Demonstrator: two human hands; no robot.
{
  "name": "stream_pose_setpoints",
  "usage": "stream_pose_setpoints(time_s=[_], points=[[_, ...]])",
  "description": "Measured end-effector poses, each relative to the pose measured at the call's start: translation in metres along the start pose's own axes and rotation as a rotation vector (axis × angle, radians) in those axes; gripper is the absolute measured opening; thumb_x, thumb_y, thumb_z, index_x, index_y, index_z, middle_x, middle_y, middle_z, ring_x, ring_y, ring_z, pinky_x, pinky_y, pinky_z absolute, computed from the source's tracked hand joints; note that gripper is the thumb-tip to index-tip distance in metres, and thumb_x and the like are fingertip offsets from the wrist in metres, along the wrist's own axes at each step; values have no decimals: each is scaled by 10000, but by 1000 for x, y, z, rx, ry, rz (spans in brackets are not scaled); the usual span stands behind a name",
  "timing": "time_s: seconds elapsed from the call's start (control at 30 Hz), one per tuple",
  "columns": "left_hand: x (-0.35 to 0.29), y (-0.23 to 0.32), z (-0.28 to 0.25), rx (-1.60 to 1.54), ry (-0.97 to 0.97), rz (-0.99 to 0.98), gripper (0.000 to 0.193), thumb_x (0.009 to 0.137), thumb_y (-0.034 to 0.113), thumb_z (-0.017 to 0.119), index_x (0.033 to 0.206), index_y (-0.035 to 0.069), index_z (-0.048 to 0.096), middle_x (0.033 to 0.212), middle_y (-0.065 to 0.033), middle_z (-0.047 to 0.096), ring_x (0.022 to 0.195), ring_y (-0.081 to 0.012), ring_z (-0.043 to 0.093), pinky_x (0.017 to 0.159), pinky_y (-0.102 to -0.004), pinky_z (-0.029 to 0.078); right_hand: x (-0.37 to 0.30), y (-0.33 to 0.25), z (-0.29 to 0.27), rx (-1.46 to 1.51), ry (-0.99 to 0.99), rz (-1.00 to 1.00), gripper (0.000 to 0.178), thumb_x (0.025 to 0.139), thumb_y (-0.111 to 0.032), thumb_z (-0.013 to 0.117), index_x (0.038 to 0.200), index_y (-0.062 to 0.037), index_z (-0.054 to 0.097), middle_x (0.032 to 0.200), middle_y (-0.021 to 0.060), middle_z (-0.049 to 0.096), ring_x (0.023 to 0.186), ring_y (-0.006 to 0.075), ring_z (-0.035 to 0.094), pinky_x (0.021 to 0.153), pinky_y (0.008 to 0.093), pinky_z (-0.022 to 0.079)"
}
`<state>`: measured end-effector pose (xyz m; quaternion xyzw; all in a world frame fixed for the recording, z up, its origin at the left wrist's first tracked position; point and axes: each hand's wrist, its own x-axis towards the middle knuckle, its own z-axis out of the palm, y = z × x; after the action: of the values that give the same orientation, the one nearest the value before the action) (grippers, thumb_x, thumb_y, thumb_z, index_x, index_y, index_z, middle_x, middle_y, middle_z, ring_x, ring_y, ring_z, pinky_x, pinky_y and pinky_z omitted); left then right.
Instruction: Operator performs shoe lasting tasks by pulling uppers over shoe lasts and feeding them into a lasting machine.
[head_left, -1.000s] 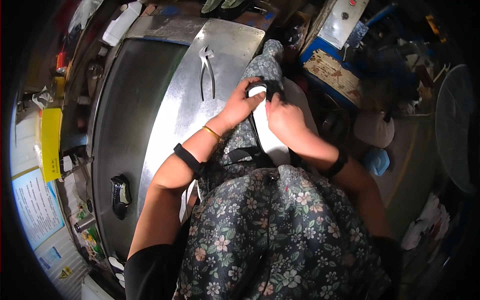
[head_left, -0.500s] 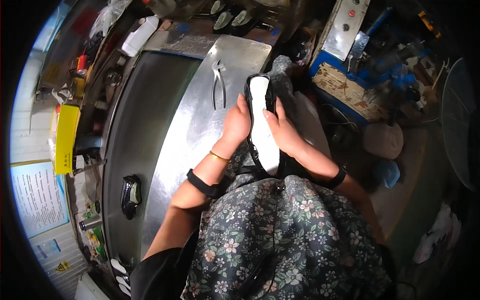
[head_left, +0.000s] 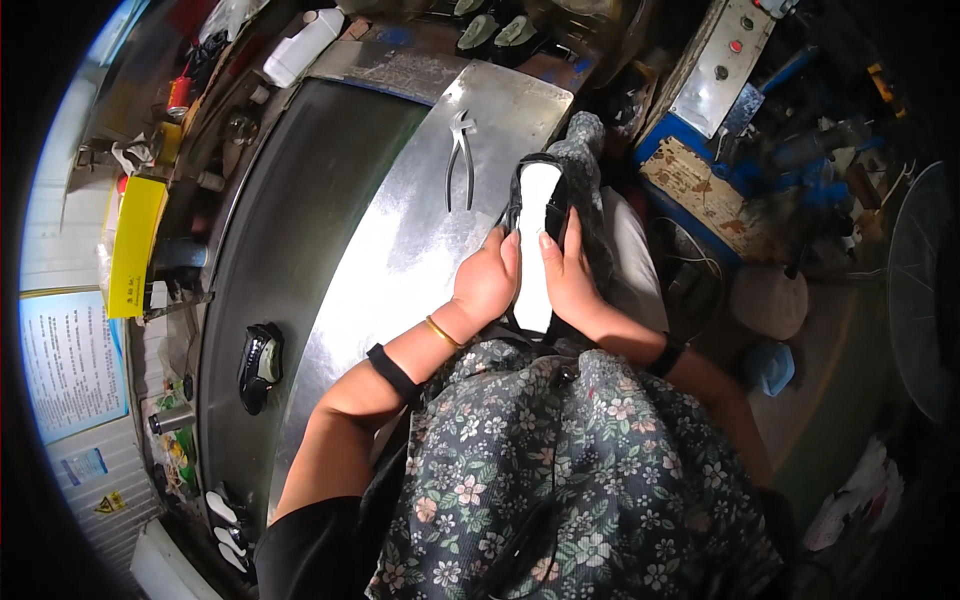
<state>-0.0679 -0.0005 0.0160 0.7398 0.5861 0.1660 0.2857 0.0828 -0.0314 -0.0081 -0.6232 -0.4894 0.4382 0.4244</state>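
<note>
Between my hands, above my lap, is a black shoe upper [head_left: 518,190] with a long white insole-shaped bottom [head_left: 538,240] facing up and its rounded end pointing away from me. My left hand [head_left: 487,274] wraps the left side, its thumb along the white bottom's edge. On the opposite side my right hand [head_left: 570,282] grips the upper, thumb pressed on the white surface. Fingers beneath the shoe are hidden. A pair of metal pliers [head_left: 459,165] lies on the shiny metal tabletop [head_left: 365,250], beyond my left hand and touched by neither hand.
Left of the tabletop runs a dark conveyor belt [head_left: 290,180] carrying another black shoe [head_left: 260,368]. A yellow box [head_left: 138,245] and a white plastic bottle [head_left: 304,47] stand along its far side. At the upper right is a machine with a button panel [head_left: 722,65].
The view has shifted a little. Both hands have slid nearer the shoe's middle, with my right thumb now lying straighter along the white bottom. The shoe remains held.
</note>
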Motion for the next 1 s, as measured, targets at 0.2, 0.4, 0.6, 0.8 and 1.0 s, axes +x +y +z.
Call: stream_pose_setpoints(time_s=[0.2, 0.4, 0.6, 0.8, 1.0], points=[[89, -7, -33, -576, -497, -492, 949, 950, 697, 137, 1090, -102, 630, 966, -287, 673, 962, -440, 642, 867, -431, 498, 83, 11, -60, 183, -116, 278, 639, 1013, -548, 322, 1277, 16, 466, 1127, 145, 596, 1052, 313, 569, 918, 396, 433], [104, 56, -23, 33, -260, 7, 695, 1002, 492, 205, 1015, -29, 665, 1003, -324, 630, 975, -491, 589, 900, -512, 456, 110, 2, -45, -415, 79, 98, 592, 1027, -424, 277, 990, 52, 627, 900, 254, 682, 890, 450, 644, 816, 482, 506], [119, -17, 28, -996, -205, -226, 546, 991, 487, 381, 1077, 1, 614, 1054, -144, 682, 898, -255, 663, 821, -357, 501, 102, -64, -26, -743, 57, -106, 337, 1004, -274, 412, 1064, -19, 623, 923, 252, 667, 911, 404, 650, 801, 488, 507], [116, 4, 8, -1500, -62, -646, 296, 953, 295, 496, 886, 42, 634, 747, -76, 646, 617, -203, 610, 626, -373, 515, 21, -34, -55, -44, -145, -130, 632, 875, -346, 676, 1378, -76, 406, 1323, 220, 496, 1140, 402, 553, 956, 468, 445], [130, 57, 47, -1175, 140, -440, 420, 915, 286, 591, 1156, -57, 564, 1070, -158, 636, 920, -254, 599, 846, -354, 469, -12, -20, -98, 280, -153, -55, 841, 740, -39, 754, 1478, -44, 351, 1453, 148, 411, 1250, 243, 485, 1021, 352, 410]])
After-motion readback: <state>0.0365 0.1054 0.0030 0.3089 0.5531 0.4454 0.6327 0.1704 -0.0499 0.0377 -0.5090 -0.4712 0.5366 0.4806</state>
